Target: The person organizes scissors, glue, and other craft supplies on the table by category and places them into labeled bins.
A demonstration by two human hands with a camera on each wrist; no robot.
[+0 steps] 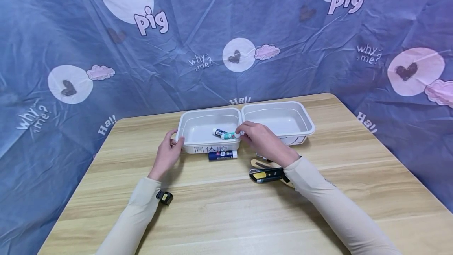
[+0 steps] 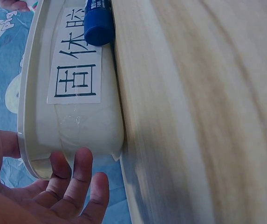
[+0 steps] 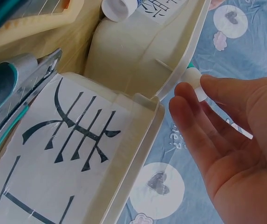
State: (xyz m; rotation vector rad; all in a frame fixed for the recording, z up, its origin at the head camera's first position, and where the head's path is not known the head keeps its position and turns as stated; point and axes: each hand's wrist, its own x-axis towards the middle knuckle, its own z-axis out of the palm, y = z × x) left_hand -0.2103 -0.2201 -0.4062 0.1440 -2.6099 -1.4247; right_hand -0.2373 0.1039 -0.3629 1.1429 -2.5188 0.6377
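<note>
White plastic, the left tray (image 1: 198,119) sits on the wooden bench (image 1: 226,207) touching a second tray (image 1: 304,123) at its right. My right hand (image 1: 260,139) reaches over the near rim and my fingertips (image 3: 185,93) pinch the white cap end of a glue stick (image 1: 223,133), which lies inside the left tray near the front wall; that grip is closed on it. My left hand (image 1: 169,153) rests against the tray's left front corner, fingers (image 2: 82,168) straight, grip open. A blue glue stick (image 1: 222,155) lies on the bench just in front of the labelled wall, and utility knives (image 1: 267,173) lie beside my right wrist
</note>
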